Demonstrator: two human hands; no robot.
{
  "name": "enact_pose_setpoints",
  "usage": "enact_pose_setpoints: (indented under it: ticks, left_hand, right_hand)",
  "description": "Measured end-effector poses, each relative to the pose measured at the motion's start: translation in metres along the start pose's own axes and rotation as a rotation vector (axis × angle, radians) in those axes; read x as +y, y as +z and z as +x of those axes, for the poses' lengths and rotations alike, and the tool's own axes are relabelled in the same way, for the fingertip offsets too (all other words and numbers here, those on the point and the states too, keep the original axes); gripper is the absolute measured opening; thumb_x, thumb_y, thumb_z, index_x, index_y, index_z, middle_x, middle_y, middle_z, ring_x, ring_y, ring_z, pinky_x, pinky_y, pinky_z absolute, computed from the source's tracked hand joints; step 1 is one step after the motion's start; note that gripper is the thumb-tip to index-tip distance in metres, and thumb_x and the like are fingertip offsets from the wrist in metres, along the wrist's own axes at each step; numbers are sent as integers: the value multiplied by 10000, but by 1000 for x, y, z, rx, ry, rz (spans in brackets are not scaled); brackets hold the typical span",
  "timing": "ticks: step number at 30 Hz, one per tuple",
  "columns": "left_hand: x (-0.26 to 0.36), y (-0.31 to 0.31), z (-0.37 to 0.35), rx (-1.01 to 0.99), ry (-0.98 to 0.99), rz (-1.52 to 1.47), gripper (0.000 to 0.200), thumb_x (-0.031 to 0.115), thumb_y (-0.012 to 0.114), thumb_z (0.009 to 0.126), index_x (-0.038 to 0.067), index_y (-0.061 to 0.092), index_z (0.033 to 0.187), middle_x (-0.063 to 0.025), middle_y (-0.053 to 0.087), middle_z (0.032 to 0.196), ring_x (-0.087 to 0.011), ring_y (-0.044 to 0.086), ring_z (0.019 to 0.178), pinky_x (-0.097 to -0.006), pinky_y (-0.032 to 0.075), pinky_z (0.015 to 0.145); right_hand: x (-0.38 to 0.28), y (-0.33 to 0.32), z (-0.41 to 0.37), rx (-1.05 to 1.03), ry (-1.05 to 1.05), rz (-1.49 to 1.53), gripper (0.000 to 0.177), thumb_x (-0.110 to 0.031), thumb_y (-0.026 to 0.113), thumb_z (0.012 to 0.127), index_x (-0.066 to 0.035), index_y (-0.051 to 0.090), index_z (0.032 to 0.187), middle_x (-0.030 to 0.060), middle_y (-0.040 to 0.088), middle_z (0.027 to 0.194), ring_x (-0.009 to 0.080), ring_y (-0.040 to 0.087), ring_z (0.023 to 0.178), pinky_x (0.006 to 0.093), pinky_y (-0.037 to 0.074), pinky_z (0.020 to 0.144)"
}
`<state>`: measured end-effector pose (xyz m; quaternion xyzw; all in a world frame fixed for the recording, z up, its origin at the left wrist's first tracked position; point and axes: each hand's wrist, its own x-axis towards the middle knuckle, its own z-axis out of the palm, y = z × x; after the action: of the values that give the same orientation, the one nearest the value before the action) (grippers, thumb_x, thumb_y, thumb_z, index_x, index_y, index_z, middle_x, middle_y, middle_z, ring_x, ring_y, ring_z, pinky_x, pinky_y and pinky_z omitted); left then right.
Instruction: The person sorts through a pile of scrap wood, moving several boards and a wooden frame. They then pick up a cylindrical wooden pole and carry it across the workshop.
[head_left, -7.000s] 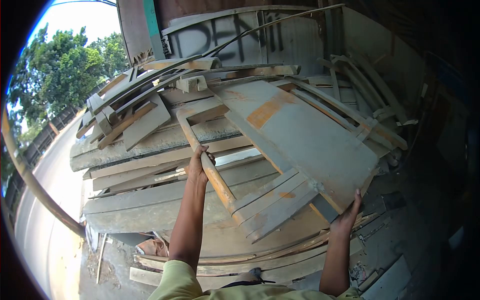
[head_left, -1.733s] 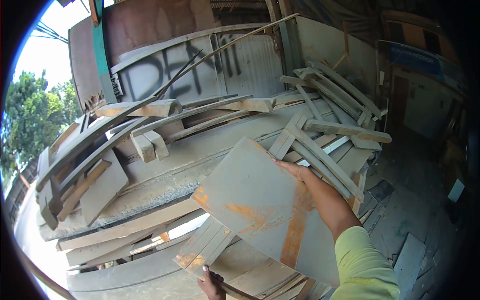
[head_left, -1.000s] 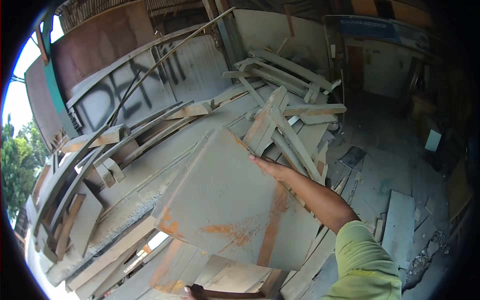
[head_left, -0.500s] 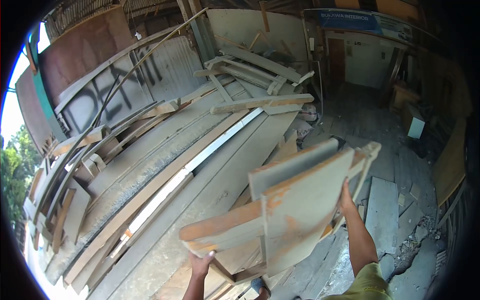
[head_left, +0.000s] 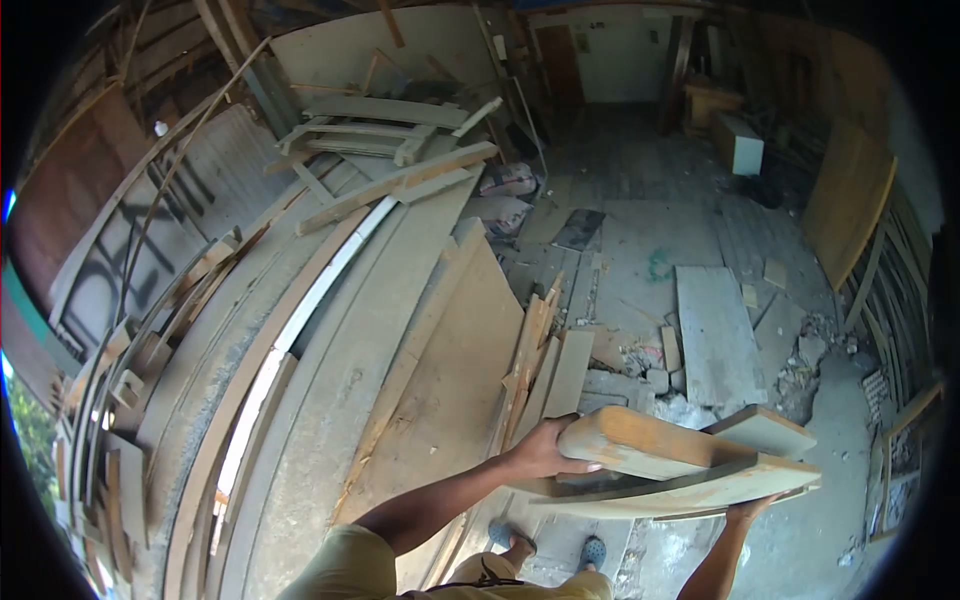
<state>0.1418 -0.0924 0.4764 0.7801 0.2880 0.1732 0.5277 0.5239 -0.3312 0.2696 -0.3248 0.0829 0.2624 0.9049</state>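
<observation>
A wooden piece of joined boards (head_left: 680, 488), pale with brownish-orange worn patches, is held in front of me at the lower right. My left hand (head_left: 550, 448) is closed round the rounded end of its upper board. At its right underside, my right hand (head_left: 748, 508) grips the edge; some fingers are hidden beneath the boards. A smaller board (head_left: 762, 430) stands up at the back of the piece. My feet in blue clogs (head_left: 593, 552) are below it.
Long planks (head_left: 330, 400) and loose boards pile up at the left. A pale panel (head_left: 718, 335) lies on the floor ahead, beside rubble (head_left: 805, 365). A brown sheet (head_left: 848, 205) leans at the right, near a white box (head_left: 745, 155).
The view has turned right and down. The wooden piece has swung rightward, away from the plank pile, and tipped from upright to nearly flat, with both hands still on it.
</observation>
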Motion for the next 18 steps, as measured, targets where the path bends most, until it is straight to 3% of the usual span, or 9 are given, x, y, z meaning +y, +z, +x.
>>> enact_pose_setpoints:
  ticks: [2,6,8,9,12,14,15,18]
  left_hand:
    - [18,32,24,-139,-16,94,577,255,858,658,-13,590,1093,-129,663,1007,-181,617,956,-322,474,878]
    - [36,113,53,-319,157,93,556,282,882,605,-7,607,991,-109,653,913,-174,615,870,-323,490,806]
    - [36,148,62,-435,149,190,520,252,887,596,-1,598,948,-100,656,890,-133,598,853,-313,494,775]
    - [37,167,63,-470,184,190,505,236,888,589,5,596,929,-106,658,871,-127,598,840,-315,494,766]
    - [43,212,73,-615,217,215,472,239,880,594,1,575,864,-141,648,822,-160,604,779,-340,487,720]
    - [51,237,77,-627,258,264,461,234,876,599,7,571,860,-148,655,831,-190,637,801,-354,494,727]
    - [51,248,79,-645,292,291,452,192,882,602,3,580,880,-111,668,848,-146,623,820,-322,495,749]
    - [47,274,86,-717,266,354,441,197,878,610,8,571,865,-113,666,840,-143,622,817,-329,498,742]
  right_hand:
    - [-23,-33,-28,113,-54,60,884,-772,314,835,-153,275,1465,119,330,1473,355,345,1324,519,289,1100]
    - [-46,-111,-69,378,-216,231,753,-676,346,874,-113,437,1366,136,480,1358,355,455,1234,543,371,1040]
    - [-44,-166,-75,497,-357,26,710,-639,342,899,-91,453,1338,144,518,1317,361,507,1171,546,408,1003]
    - [-39,-214,-77,462,-289,191,689,-623,361,905,-91,451,1333,133,530,1302,352,528,1147,522,435,983]
    - [-32,-297,-99,513,-357,296,659,-594,369,915,-94,444,1337,133,527,1300,350,524,1153,521,435,985]
    - [-23,-334,-98,445,-369,379,629,-565,376,925,-98,436,1341,132,523,1298,348,520,1159,520,434,987]
    - [-14,-349,-92,399,-369,418,614,-551,379,931,-99,433,1343,132,521,1297,347,518,1162,520,434,988]
    - [-5,-383,-94,555,-361,403,619,-554,365,932,-98,430,1346,137,518,1303,352,511,1173,526,433,986]
